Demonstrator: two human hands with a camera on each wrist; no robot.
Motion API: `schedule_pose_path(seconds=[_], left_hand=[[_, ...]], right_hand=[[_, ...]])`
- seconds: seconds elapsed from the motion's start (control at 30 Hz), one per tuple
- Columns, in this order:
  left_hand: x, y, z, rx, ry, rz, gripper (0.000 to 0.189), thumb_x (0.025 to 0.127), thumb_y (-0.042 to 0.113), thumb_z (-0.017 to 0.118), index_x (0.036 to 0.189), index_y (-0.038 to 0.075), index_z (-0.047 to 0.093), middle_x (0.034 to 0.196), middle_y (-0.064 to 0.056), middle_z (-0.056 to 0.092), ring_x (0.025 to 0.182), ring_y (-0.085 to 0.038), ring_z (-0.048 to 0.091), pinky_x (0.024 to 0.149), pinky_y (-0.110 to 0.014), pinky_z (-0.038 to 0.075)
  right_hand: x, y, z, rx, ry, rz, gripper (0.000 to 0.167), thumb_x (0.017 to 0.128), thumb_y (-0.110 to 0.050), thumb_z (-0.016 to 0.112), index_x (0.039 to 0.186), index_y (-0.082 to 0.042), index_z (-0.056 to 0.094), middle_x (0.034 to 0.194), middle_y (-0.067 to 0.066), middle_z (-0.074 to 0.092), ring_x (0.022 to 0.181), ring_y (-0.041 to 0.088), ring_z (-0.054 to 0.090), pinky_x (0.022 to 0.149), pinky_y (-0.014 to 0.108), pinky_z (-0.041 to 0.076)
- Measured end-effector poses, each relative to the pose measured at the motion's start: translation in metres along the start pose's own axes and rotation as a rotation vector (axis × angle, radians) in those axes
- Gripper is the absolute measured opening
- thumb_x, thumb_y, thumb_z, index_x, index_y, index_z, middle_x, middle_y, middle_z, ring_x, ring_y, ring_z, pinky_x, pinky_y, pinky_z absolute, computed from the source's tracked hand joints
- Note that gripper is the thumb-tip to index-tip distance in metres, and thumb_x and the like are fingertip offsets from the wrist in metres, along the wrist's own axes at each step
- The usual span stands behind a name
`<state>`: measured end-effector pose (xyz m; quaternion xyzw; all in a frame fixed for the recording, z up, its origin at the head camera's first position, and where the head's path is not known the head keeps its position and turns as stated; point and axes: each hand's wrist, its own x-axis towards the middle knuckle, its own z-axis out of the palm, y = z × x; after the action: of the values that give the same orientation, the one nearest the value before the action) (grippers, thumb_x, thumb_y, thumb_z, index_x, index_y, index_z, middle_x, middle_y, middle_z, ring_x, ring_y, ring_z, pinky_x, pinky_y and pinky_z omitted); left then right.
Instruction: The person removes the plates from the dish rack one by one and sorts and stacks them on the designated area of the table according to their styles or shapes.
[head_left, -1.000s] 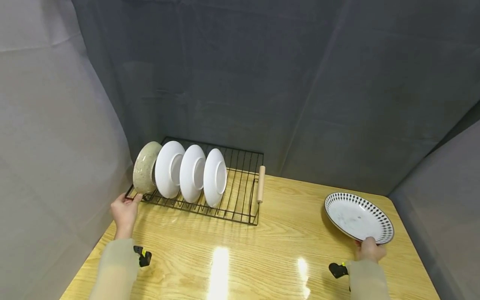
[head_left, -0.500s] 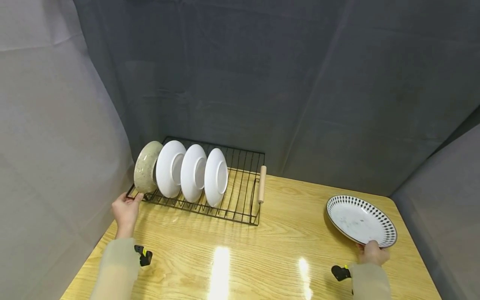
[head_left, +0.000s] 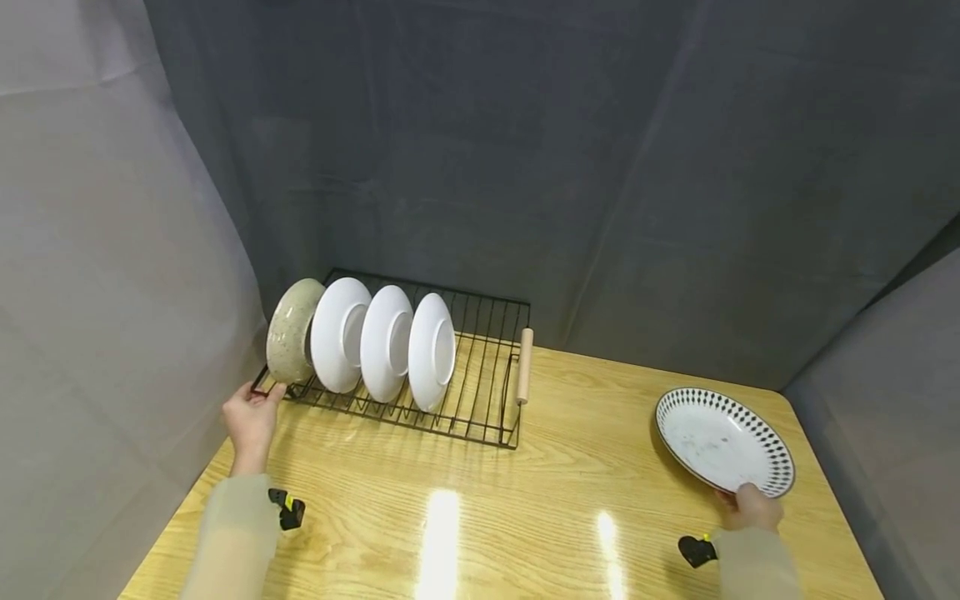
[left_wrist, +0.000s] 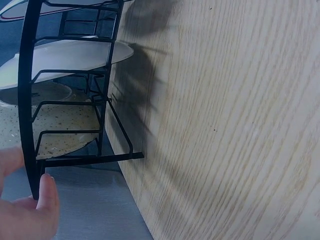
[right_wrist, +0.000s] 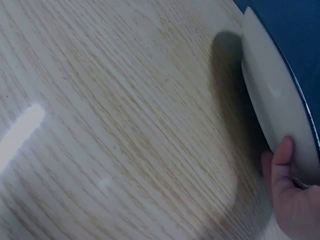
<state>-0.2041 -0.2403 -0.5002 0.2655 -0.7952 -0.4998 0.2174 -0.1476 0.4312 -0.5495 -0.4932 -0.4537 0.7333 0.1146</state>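
Note:
My left hand (head_left: 251, 423) grips the front left corner of a black wire dish rack (head_left: 480, 435); in the left wrist view the thumb and fingers (left_wrist: 47, 192) pinch its frame. Upright in the rack stand a speckled beige bowl (head_left: 288, 337) at the left end and white plates (head_left: 386, 346) beside it. Over at the right, my right hand (head_left: 752, 510) holds the near rim of a white plate with a black diamond border (head_left: 720, 442), thumb on top. From the right wrist view, fingers (right_wrist: 285, 150) lie against the plate's pale underside, and a shadow falls on the table beside it.
A wooden handle (head_left: 525, 367) forms part of the rack's right end. The rack stands on a light wooden table (head_left: 525, 517) with bright glare near the front. Grey cloth (head_left: 600, 208) hangs behind, and paler cloth (head_left: 97, 333) on the left.
My right hand and the patterned plate have shifted slightly right and toward me. The left hand stays on the rack corner, and the rack's dishes keep their places.

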Motion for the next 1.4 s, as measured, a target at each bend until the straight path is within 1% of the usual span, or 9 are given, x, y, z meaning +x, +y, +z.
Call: schedule_pose_path(seconds=[0.17,0.33,0.53,0.73,0.9,1.0,1.2,1.3,1.4], left_hand=[[0.001,0.000,-0.002,-0.006,0.001,-0.002,0.043,0.084,0.015,0.065,0.115,-0.014,0.054,0.092,-0.021,0.057,0.060,0.004,0.042,0.053,-0.008,0.034],[0.000,0.002,-0.001,0.004,-0.008,-0.017,0.050,0.085,0.016,0.065,0.121,-0.013,0.050,0.097,-0.024,0.058,0.071,-0.009,0.049,0.055,-0.007,0.033],[0.000,0.003,0.000,-0.002,-0.019,-0.026,0.053,0.085,0.016,0.064,0.124,-0.014,0.046,0.099,-0.026,0.057,0.074,-0.013,0.049,0.054,-0.005,0.032],[0.000,0.002,-0.002,0.003,-0.009,-0.023,0.053,0.085,0.017,0.065,0.124,-0.014,0.047,0.098,-0.026,0.058,0.068,-0.004,0.046,0.053,-0.005,0.032],[0.000,0.004,-0.002,0.010,-0.013,-0.025,0.054,0.085,0.017,0.065,0.125,-0.013,0.046,0.099,-0.027,0.058,0.069,-0.005,0.047,0.053,-0.005,0.032],[0.000,0.004,-0.002,0.012,-0.015,-0.022,0.053,0.085,0.016,0.065,0.124,-0.014,0.046,0.098,-0.026,0.058,0.069,-0.006,0.047,0.052,-0.005,0.032],[0.000,0.001,-0.001,0.015,-0.001,-0.011,0.050,0.085,0.016,0.065,0.122,-0.014,0.049,0.094,-0.023,0.058,0.064,-0.002,0.044,0.052,-0.007,0.033],[0.000,0.000,0.000,0.017,-0.004,-0.013,0.049,0.085,0.016,0.065,0.122,-0.013,0.049,0.094,-0.022,0.058,0.063,-0.002,0.044,0.052,-0.008,0.033],[0.000,0.000,0.000,0.013,-0.009,-0.014,0.050,0.085,0.016,0.064,0.122,-0.014,0.048,0.095,-0.023,0.058,0.065,-0.003,0.045,0.052,-0.008,0.034]], right_hand=[[0.010,-0.005,-0.002,-0.122,-0.035,0.046,0.047,0.090,0.004,0.031,0.132,-0.018,0.031,0.089,-0.004,0.049,0.059,0.005,0.055,0.065,0.023,0.053],[0.015,-0.007,-0.007,-0.214,-0.026,0.028,0.028,0.091,0.007,0.034,0.111,-0.011,0.042,0.061,-0.004,0.049,0.055,0.008,0.056,0.065,0.028,0.054],[0.021,-0.004,-0.011,-0.229,0.029,0.037,0.020,0.084,0.016,0.040,0.097,0.002,0.040,0.069,0.006,0.050,0.051,0.013,0.058,0.064,0.029,0.054],[0.024,-0.001,-0.008,-0.243,0.041,0.061,0.046,0.084,0.015,0.042,0.128,0.009,0.031,0.094,0.018,0.045,0.049,0.014,0.055,0.067,0.028,0.054],[0.019,-0.002,-0.010,-0.232,0.008,0.074,0.019,0.086,0.012,0.043,0.102,0.008,0.036,0.101,0.017,0.042,0.048,0.013,0.055,0.069,0.026,0.053],[0.016,-0.002,-0.010,-0.205,0.004,0.087,0.019,0.087,0.011,0.043,0.100,-0.001,0.038,0.108,0.015,0.041,0.049,0.012,0.054,0.069,0.026,0.053],[0.028,-0.001,-0.015,-0.192,-0.035,0.104,0.013,0.088,0.008,0.043,0.093,-0.003,0.037,0.081,0.009,0.049,0.049,0.012,0.055,0.069,0.026,0.053],[0.033,-0.003,-0.018,-0.225,-0.022,0.119,0.024,0.089,-0.001,0.049,0.111,0.000,0.039,0.077,0.002,0.048,0.059,0.010,0.056,0.070,0.026,0.053],[0.025,-0.009,-0.017,-0.418,0.075,0.062,0.057,0.089,-0.020,0.051,0.135,-0.002,0.024,0.106,0.011,0.047,0.085,0.016,0.055,0.072,0.026,0.052]])
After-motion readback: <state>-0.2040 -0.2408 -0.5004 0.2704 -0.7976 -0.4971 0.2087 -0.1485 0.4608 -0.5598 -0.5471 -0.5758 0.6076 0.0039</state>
